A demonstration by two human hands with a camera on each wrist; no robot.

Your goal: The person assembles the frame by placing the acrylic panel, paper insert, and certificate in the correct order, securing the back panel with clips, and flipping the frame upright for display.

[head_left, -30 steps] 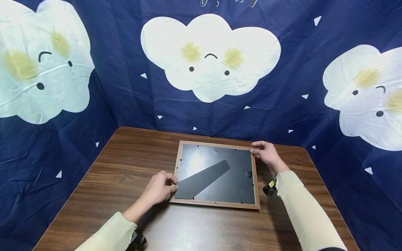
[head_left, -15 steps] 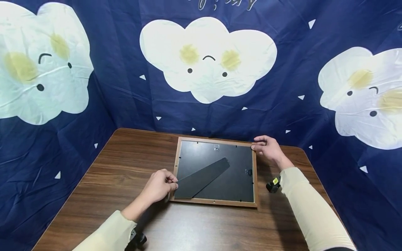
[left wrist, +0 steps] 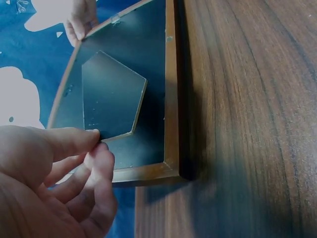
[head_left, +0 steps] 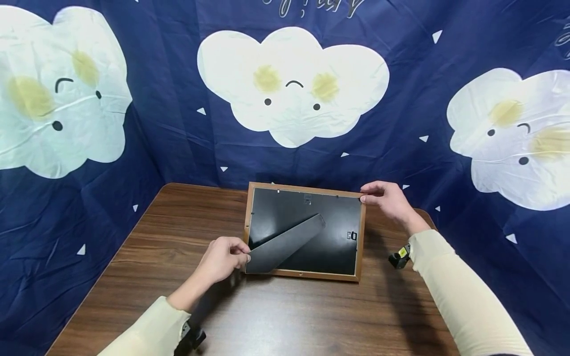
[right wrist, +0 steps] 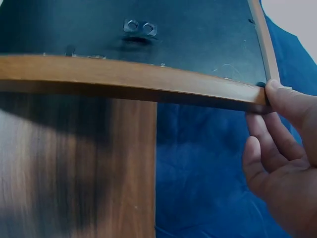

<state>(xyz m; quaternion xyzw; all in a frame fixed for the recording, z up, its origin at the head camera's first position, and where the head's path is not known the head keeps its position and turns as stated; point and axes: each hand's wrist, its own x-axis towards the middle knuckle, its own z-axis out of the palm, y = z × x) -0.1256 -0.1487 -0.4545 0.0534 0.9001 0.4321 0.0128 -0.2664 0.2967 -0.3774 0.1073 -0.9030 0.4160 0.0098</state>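
Observation:
A picture frame (head_left: 329, 237) with a brown wooden border and a black back leans tilted over the table, its back towards me and its far edge raised. My left hand (head_left: 224, 258) pinches the lower left end of the black easel stand (head_left: 285, 244), which stands out from the backing in the left wrist view. At the far right corner my right hand (head_left: 388, 200) grips the wooden border (right wrist: 148, 82), thumb on the back and fingers beneath. Small metal hangers (right wrist: 140, 27) show on the backing. The front of the frame is hidden.
The brown wood-grain table (head_left: 169, 237) lies under the frame, its back edge near the far side. Behind and to both sides hangs a dark blue cloth (head_left: 178, 143) with white clouds. A black wrist camera (head_left: 399, 256) sits on the right wrist.
The far side of the picture frame has risen from nearly flat to a tilt, the right hand going up with it. The easel stand now stands away from the backing in the left hand.

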